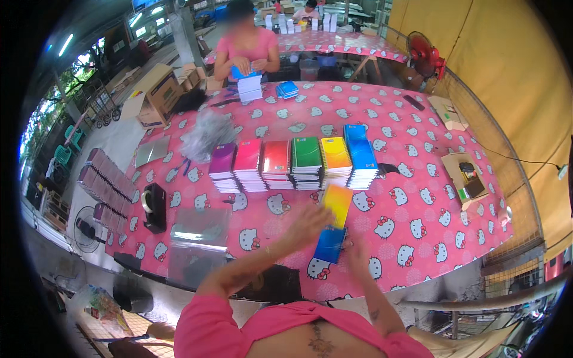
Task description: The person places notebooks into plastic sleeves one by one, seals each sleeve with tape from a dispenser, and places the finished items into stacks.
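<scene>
My left hand, smeared by motion, grips the left edge of a yellow spiral notebook. The yellow notebook is tilted and blurred, and its lower end overlaps a blue notebook at the near side of the table. My right hand is beside the blue notebook's right edge; its fingers are too blurred to read. Just beyond stand stacks of spiral notebooks in a row: purple, pink, red, green, yellow and blue.
Clear plastic sheets and a black tape dispenser lie to the left. Crumpled plastic is behind them. An open cardboard box sits at the right. Across the pink table, a person handles blue notebooks on a stack.
</scene>
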Tool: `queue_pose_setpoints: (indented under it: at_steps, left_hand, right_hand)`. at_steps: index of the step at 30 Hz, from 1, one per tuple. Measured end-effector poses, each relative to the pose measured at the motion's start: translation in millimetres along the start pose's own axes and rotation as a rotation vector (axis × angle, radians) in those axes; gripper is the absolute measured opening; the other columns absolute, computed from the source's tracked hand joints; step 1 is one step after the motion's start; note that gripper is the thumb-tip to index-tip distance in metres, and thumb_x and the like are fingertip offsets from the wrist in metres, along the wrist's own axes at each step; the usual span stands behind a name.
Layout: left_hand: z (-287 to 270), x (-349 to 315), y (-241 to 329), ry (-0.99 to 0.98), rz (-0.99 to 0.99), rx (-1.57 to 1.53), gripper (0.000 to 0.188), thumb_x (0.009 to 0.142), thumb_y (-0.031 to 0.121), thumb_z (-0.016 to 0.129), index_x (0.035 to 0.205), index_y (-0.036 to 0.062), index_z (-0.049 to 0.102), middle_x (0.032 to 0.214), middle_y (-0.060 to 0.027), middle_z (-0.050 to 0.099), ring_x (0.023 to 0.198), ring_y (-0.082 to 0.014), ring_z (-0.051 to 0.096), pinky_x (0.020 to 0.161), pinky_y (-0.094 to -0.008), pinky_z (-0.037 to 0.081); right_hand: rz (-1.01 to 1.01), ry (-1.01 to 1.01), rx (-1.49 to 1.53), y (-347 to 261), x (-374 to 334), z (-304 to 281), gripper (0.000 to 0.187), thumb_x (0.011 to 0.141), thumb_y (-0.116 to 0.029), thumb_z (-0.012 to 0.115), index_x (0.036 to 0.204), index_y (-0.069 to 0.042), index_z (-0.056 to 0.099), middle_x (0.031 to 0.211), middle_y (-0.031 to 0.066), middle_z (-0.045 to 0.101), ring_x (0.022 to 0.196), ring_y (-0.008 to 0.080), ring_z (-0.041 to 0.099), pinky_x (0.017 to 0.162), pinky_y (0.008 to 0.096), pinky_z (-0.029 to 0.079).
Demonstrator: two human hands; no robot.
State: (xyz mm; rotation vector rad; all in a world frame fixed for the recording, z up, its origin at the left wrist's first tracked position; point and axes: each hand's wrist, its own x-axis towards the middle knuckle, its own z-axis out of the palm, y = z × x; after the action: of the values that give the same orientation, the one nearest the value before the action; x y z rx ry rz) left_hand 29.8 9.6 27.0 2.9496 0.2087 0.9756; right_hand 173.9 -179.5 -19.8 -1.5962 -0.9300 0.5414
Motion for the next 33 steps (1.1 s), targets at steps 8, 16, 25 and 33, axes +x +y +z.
queue_pose_setpoints:
  at_steps: [8,16,25,33]
  left_hand:
    - [-17.1,-46.9,-18.3,-0.148,-0.437,-0.123,0.056,0.090,0.018,0.061,0.140,-0.0027,0.044,0.144,-0.0213,0.047,0.135,-0.0388,0.044,0.113,-0.0527,0.032]
    - [-112.9,-79.5,-180.5,-0.086,-0.572,0.420,0.050,0.084,0.005,0.055,0.133,0.0007,0.051,0.129,-0.0204,0.061,0.120,-0.0347,0.058,0.106,-0.0496,0.042]
    - [-154.8,24.8,-42.8,-0.156,-0.563,-0.099,0.028,0.094,0.016,0.055,0.120,0.0076,0.064,0.079,-0.0200,0.068,0.070,-0.0364,0.068,0.061,-0.0499,0.053]
    - [-7.0,21.4,5.1,-0.682,-0.590,-0.268,0.030,0.092,0.030,0.055,0.099,0.0049,0.071,0.078,-0.0210,0.066,0.075,-0.0403,0.067,0.069,-0.0561,0.051]
  right_hand:
    - [-0.759,0.020,-0.686,-99.3,182.5,85.2,0.059,0.088,-0.016,0.066,0.143,-0.006,0.047,0.147,0.0152,0.046,0.138,0.0337,0.041,0.113,0.0512,0.030]
    - [-0.947,-0.223,-0.941,-81.7,138.0,99.2,0.054,0.086,-0.010,0.056,0.140,-0.010,0.049,0.134,0.0074,0.056,0.120,0.0245,0.055,0.101,0.0465,0.039]
    - [-0.306,-0.282,-0.711,-11.4,-1.5,17.6,0.036,0.089,-0.026,0.067,0.123,-0.014,0.065,0.116,0.0093,0.059,0.104,0.0297,0.058,0.087,0.0457,0.044]
    - [-0.522,0.106,-0.716,-62.4,154.3,43.5,0.051,0.089,-0.017,0.064,0.138,-0.011,0.052,0.144,0.0152,0.048,0.135,0.0345,0.043,0.106,0.0550,0.037]
